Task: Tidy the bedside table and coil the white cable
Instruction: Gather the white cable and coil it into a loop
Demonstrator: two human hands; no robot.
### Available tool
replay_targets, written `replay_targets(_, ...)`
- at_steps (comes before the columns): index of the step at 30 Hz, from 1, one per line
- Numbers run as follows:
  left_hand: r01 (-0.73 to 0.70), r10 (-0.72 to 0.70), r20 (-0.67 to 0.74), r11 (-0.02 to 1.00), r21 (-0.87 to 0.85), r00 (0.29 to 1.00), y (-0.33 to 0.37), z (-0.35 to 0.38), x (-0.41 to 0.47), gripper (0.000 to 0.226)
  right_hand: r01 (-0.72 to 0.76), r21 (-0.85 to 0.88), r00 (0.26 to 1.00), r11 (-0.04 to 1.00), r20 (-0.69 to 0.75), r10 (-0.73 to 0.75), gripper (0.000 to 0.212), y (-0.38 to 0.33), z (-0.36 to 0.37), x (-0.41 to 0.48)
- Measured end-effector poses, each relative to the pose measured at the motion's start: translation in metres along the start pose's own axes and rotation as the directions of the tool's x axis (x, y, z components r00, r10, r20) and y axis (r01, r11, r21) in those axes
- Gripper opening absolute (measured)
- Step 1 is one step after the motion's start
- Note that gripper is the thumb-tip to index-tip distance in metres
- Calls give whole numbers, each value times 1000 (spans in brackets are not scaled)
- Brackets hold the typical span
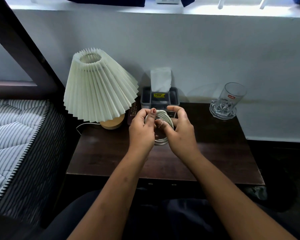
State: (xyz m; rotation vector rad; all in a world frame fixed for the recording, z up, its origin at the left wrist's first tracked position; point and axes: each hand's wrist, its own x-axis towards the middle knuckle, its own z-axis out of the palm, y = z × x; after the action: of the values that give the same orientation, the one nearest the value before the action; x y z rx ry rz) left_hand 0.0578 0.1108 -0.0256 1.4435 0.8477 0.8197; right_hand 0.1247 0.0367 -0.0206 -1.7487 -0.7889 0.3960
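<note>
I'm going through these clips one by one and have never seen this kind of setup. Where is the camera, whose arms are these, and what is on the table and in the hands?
There is no machine here. One wide camera sits on a person's head and looks forward and down, so the two bare arms coming in from the bottom are that person's own.

The left hand and right hand together hold a coiled white cable above a dark wooden bedside table; the fingers curl round the loops.

On the table, at the back left, stands a lamp with a pleated shade and a wooden base. Beside it lies a dark book, mostly hidden. Behind the hands is a grey organiser with a white tissue sticking up. At the back right stands a clear glass on a cut-glass coaster. A striped mattress lies to the left.
</note>
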Motion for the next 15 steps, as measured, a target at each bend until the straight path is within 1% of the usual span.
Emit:
replay_targets(2, 78, -78, 7, 989, -128, 997, 2, 0, 1, 27, -43, 72, 998, 996, 56, 39, 21, -3, -2, 2)
replay_targets(3, 116, -115, 15, 976, -183, 993, 3, 0, 2, 28, -65, 114, 994, 991, 94, 55, 17, -3, -3, 3)
replay_targets(6, 203, -199, 42, 937, -286, 979, 4, -1, 3, 28, -91, 160, 987, 983, 145, 68, 13, -4, -8, 6)
replay_targets(8, 232, -231, 35, 931, -283, 972, 3, -1, 4, 29, -99, 173, 983, 980, 172, 69, 12, -4, -9, 7)
replay_targets(11, 250, -259, 1, 931, -266, 966, 3, -2, 4, 33, -148, 231, 964, 962, 251, 88, 18, -4, -10, 7)
replay_targets(13, 231, -243, -10, 932, -278, 970, 4, -1, 4, 36, -167, 303, 954, 938, 290, 77, 21, -5, -9, 6)
replay_targets(15, 215, -227, -6, 932, -293, 974, 4, -1, 4, 37, -201, 419, 950, 886, 305, 71, 20, -8, -5, 2)
